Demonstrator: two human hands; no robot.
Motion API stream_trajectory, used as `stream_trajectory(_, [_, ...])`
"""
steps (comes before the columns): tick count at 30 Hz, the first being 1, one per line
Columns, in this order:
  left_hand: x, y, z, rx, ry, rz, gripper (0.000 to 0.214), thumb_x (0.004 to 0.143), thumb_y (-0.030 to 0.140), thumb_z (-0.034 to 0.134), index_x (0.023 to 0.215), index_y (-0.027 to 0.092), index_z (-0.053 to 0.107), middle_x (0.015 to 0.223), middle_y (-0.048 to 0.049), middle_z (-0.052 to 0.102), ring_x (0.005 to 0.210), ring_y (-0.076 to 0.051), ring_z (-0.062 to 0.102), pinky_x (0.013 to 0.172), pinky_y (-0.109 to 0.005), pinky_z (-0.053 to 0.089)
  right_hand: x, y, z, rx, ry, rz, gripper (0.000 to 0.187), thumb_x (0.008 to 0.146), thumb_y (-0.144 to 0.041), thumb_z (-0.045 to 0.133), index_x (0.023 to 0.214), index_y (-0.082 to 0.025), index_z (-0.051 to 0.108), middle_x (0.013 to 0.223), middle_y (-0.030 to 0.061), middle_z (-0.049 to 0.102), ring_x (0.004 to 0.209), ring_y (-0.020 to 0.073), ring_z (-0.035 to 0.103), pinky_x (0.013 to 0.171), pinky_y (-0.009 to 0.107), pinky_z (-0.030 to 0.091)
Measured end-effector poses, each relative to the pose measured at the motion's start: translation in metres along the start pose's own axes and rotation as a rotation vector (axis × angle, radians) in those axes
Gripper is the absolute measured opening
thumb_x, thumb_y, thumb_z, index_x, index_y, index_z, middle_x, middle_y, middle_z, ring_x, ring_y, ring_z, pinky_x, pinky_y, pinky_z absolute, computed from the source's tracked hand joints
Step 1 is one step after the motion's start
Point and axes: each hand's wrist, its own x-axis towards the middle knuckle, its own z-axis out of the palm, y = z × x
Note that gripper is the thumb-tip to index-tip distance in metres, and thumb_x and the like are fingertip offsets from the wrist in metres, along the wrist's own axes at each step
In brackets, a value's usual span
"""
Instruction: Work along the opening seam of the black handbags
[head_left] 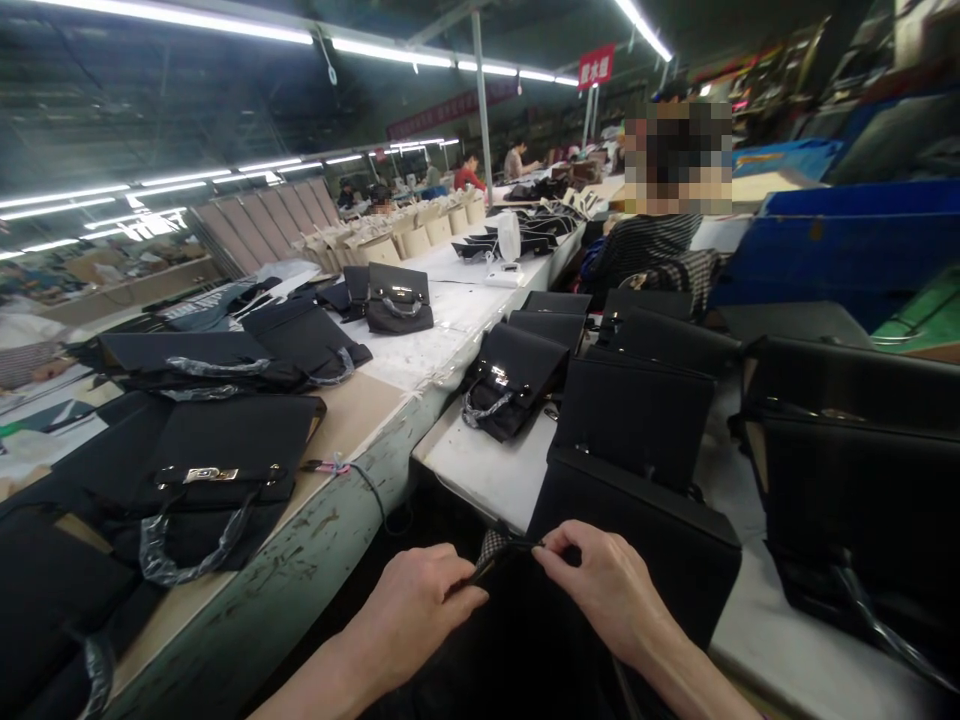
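Note:
Near the bottom middle, my left hand (420,610) and my right hand (604,585) pinch a thin black strip (514,547) from its two sides. Whether the strip belongs to a bag is too dark to make out. A small patch of checked cloth (491,545) shows beside the left fingertips. Just behind my right hand lies a black handbag (637,530) on a white tabletop. Another black handbag (514,375), with a metal clasp and a plastic-wrapped handle, sits farther off.
To the left, a long worktable (322,560) carries several black handbags, one with a gold-coloured clasp (211,475). More black bags (862,500) stand at the right. A person in a striped top (649,250) sits ahead, near blue bins (847,250). A cord (367,485) hangs over the table edge.

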Motion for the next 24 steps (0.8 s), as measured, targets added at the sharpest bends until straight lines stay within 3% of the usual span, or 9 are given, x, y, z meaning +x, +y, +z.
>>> stream_trajectory(9, [0.007, 0.003, 0.007, -0.043, 0.048, -0.049, 0.021, 0.080, 0.020, 0.057, 0.059, 0.018, 0.055, 0.064, 0.0035, 0.057, 0.061, -0.011, 0.051, 0.059, -0.024, 0.031, -0.001, 0.002, 0.003, -0.011, 0.013, 0.009, 0.018, 0.084, -0.033, 0.062, 0.069, -0.025, 0.065, 0.073, -0.0025, 0.070, 0.071, 0.0199, 0.063, 0.069, 0.030, 0.041])
stream_trajectory(14, [0.014, 0.000, 0.016, -0.261, 0.024, -0.182, 0.018, 0.073, 0.020, 0.059, 0.056, 0.017, 0.053, 0.057, 0.0053, 0.050, 0.058, -0.011, 0.046, 0.054, -0.023, 0.029, -0.002, 0.002, 0.001, -0.007, 0.025, 0.034, 0.015, 0.082, -0.032, 0.063, 0.069, -0.025, 0.066, 0.074, -0.0023, 0.071, 0.073, 0.0206, 0.063, 0.070, 0.030, 0.042])
stream_trajectory(18, [0.019, -0.007, 0.021, -0.436, -0.047, -0.265, 0.016, 0.077, 0.029, 0.060, 0.067, 0.016, 0.062, 0.060, 0.0045, 0.055, 0.059, -0.012, 0.048, 0.053, -0.023, 0.032, -0.003, 0.002, -0.001, 0.002, 0.030, 0.068, 0.015, 0.082, -0.031, 0.063, 0.068, -0.025, 0.066, 0.073, -0.0027, 0.071, 0.072, 0.0205, 0.064, 0.068, 0.030, 0.041])
stream_trajectory(24, [0.031, 0.000, 0.019, -0.416, -0.032, -0.184, 0.021, 0.079, 0.034, 0.063, 0.080, 0.015, 0.073, 0.075, -0.0005, 0.068, 0.068, -0.015, 0.056, 0.060, -0.025, 0.038, -0.003, 0.002, -0.001, 0.002, 0.050, 0.064, 0.015, 0.081, -0.029, 0.064, 0.067, -0.025, 0.066, 0.073, -0.0026, 0.071, 0.072, 0.0200, 0.063, 0.068, 0.030, 0.041])
